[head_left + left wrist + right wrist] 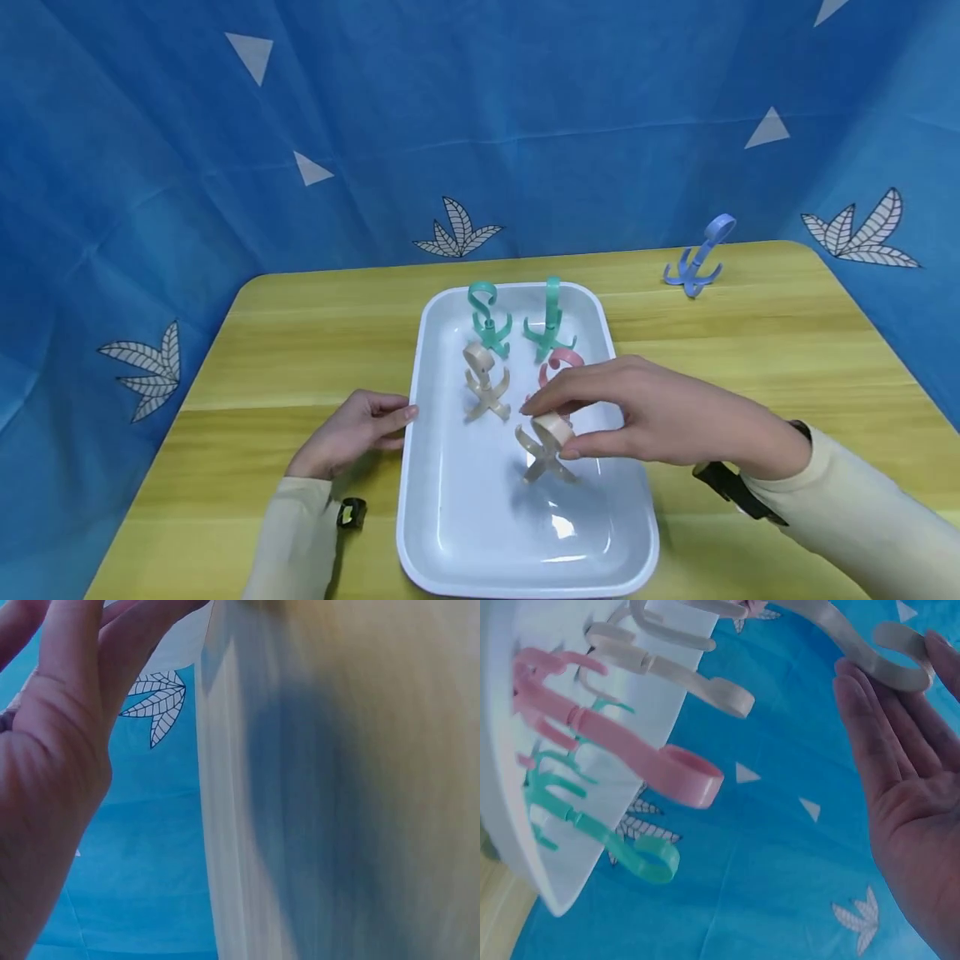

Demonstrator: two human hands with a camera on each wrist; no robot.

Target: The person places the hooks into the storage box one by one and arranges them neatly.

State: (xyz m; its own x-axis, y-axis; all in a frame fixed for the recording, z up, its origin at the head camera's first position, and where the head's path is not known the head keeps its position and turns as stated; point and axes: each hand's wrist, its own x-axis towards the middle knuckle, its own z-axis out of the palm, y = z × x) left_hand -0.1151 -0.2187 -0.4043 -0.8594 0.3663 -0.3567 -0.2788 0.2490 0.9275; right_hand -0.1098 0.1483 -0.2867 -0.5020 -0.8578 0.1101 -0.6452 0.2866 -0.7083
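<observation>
My right hand [637, 412] pinches the curled top of a beige four-pronged hanging hook [546, 458] between thumb and fingers. That hook is low over the near half of a white tray [438, 533], prongs downward. In the right wrist view, its curl lies by the fingertips [847, 671]. At the tray's left wall, my left hand [356, 429] grips the rim, its thumb on the edge and other fingers lower down outside. Inside the tray stand another beige hook [486, 392], a pink hook [561, 360] partly hidden by my right hand, and two green hooks [491, 333] at the back.
A blue hook [693, 267] of the same shape stands at the back right of the wooden table [315, 333]. Behind the table's far edge hangs a blue cloth [525, 125] with leaf and triangle prints.
</observation>
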